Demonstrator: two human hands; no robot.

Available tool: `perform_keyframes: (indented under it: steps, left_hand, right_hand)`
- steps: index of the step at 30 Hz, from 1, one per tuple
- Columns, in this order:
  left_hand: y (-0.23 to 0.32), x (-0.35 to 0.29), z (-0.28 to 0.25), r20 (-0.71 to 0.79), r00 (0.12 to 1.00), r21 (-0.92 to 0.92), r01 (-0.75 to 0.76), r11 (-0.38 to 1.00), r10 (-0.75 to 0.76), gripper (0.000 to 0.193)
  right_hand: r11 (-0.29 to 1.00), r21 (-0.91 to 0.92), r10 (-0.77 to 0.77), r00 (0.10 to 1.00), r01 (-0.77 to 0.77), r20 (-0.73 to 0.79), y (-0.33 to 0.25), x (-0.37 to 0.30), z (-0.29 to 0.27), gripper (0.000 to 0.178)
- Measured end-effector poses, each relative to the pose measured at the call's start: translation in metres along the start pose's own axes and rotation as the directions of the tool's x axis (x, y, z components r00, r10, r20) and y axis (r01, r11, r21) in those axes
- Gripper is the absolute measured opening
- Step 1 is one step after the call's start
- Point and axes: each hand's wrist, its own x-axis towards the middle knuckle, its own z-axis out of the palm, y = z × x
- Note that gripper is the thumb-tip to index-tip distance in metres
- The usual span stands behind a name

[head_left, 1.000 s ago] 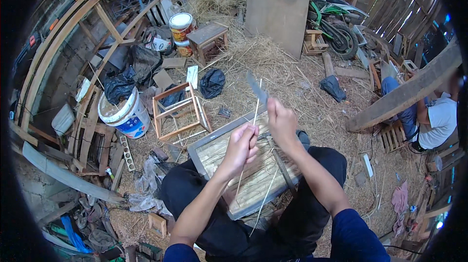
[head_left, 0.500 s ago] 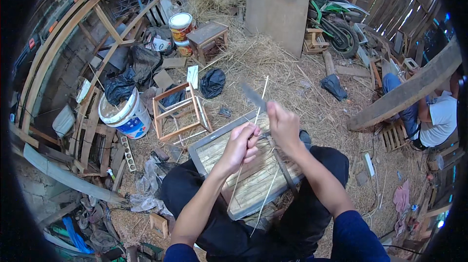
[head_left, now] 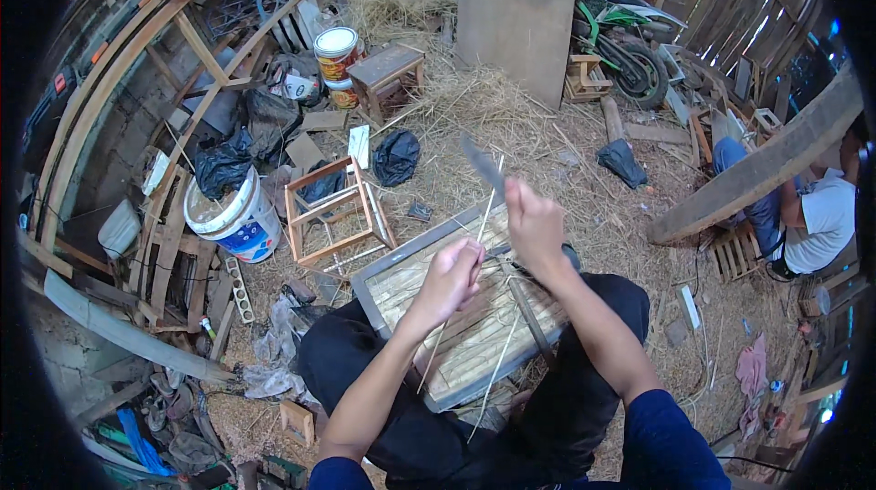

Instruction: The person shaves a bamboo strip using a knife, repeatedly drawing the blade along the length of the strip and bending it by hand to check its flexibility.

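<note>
Board: the framed board (head_left: 401,254) lies across the lap, a knee close at either side edge.
Stick: I see this thin stick (head_left: 488,211) slanting above the board, upper end past the far edge.
Left hand: its (head_left: 447,282) fingers curl round the stick, over the board.
Right hand: its (head_left: 536,221) fingers clench the knife (head_left: 482,161) near the board's far right corner.
Blade: beyond the far edge, crossing the stick in my view; contact I cannot tell.
Far side: straw (head_left: 538,157) spreads past the board, leaving the blade room.
Far left: a wooden frame (head_left: 319,173) stands near the board's corner, tighter there.
</note>
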Motion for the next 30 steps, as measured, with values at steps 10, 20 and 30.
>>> perform_keyframes:
  steps: [10,20,30]
  left_hand:
    - [0.002,0.0,-0.003,0.006,1.0,-0.009,-0.013,1.0,0.013,0.027]
    - [0.008,-0.004,0.0,-0.014,1.0,0.042,-0.022,0.999,0.022,0.028]
    - [0.0,0.007,-0.002,-0.014,0.998,0.101,-0.062,0.993,0.063,0.028]
  right_hand:
    - [0.998,0.006,-0.062,0.997,0.063,-0.039,0.001,0.0,0.003,0.034]
    - [0.996,0.09,0.005,0.999,-0.001,-0.046,-0.003,0.005,0.001,0.036]
    - [0.997,0.067,0.023,0.999,-0.025,0.025,-0.001,0.004,-0.001,0.035]
